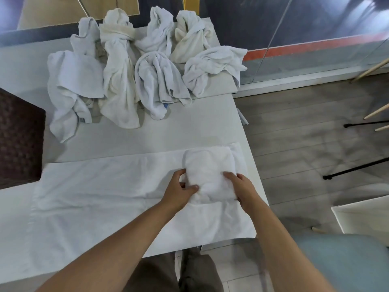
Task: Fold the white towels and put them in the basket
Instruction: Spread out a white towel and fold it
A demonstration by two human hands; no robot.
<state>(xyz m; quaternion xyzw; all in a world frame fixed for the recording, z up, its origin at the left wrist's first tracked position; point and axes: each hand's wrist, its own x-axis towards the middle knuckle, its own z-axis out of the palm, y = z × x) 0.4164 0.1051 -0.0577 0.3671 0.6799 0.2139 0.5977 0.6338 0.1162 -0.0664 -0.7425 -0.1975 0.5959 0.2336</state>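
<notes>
Head camera: one wide-angle view, worn on the person's head, aimed forward and steeply down.

It sits above the near edge of the table [126, 133], close over the left hand [179, 187] and right hand [242, 191], which grip a towel [210, 173] at mid-frame. The forearms run in from the bottom edge. The view faces across the table to the pile [126, 70] at the far side, high in the frame. The basket [19, 133] is cut by the left edge, the floor [315, 133] fills the right, and the person's legs [189, 270] show straight below.
</notes>
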